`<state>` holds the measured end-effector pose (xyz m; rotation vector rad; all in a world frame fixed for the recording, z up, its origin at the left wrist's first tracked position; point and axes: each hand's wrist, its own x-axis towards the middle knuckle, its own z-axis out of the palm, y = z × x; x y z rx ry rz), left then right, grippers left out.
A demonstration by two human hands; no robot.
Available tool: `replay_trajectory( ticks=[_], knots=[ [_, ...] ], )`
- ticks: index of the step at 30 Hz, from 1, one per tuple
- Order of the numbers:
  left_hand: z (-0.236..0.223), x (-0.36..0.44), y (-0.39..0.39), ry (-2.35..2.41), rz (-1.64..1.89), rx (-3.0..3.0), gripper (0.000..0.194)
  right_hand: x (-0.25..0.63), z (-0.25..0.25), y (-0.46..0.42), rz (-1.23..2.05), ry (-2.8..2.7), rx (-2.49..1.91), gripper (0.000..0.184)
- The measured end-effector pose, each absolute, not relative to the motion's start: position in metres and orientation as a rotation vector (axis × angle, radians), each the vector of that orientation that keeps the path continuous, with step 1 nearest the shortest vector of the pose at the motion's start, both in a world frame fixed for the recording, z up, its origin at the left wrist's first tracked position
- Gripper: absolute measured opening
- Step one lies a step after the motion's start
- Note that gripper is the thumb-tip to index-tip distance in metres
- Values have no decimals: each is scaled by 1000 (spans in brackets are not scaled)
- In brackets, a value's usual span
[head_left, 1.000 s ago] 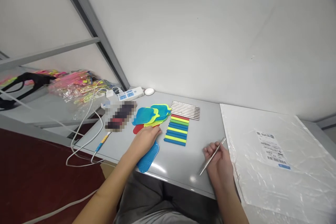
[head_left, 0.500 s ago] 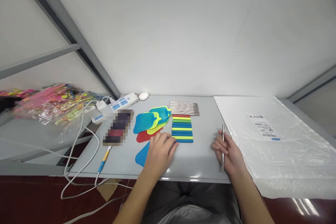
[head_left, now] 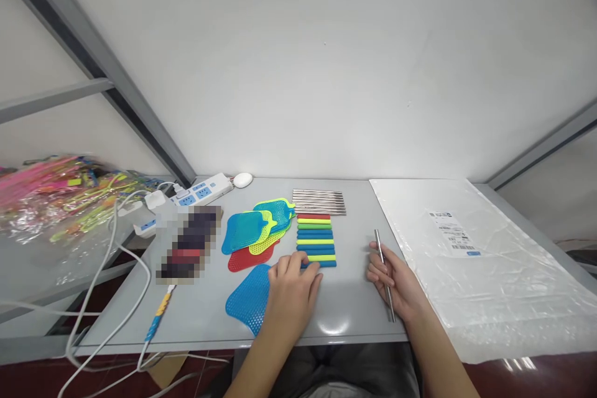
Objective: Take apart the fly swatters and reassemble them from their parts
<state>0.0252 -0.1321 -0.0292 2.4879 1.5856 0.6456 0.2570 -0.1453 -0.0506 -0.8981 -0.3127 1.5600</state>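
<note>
My right hand (head_left: 395, 283) is closed round a shiny metal rod (head_left: 384, 273), which slants upright over the table's front right part. My left hand (head_left: 293, 286) has its thumb and fingers closed at the left end of the lowest blue tube (head_left: 329, 263), part of a row of red, yellow, green and blue tubes (head_left: 316, 241). Behind that row lie several more metal rods (head_left: 319, 201) side by side. A blue perforated fly swatter head (head_left: 249, 295) lies partly under my left wrist. Further back are overlapping blue, yellow and red swatter heads (head_left: 245, 230).
White plastic wrap (head_left: 438, 292) with a label covers the table's right side. At the left are a power strip (head_left: 208, 191), a blurred-out phone-like object (head_left: 191, 242), white cables (head_left: 144, 286) and bagged colourful items (head_left: 69, 193). A wall stands behind.
The view has shifted, so the tabletop things sit lower and further left. The rod in my right hand has tilted, its top leaning left. My left hand stays at the lowest blue tube.
</note>
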Motion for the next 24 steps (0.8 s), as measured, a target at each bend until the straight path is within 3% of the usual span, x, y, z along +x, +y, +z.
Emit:
replay_trajectory(
  ticks=[18, 21, 24],
  knots=[
    [-47, 36, -140, 1345, 657, 2411, 12, 256, -33, -151, 1557, -427, -1004, 29],
    [-45, 42, -149, 1198, 788, 2086, 18, 259, -5, -169, 1421, -772, -1228, 33],
    [-42, 51, -155, 1156, 873, 1750, 25, 261, 30, -183, 1068, -1436, -1546, 31]
  ],
)
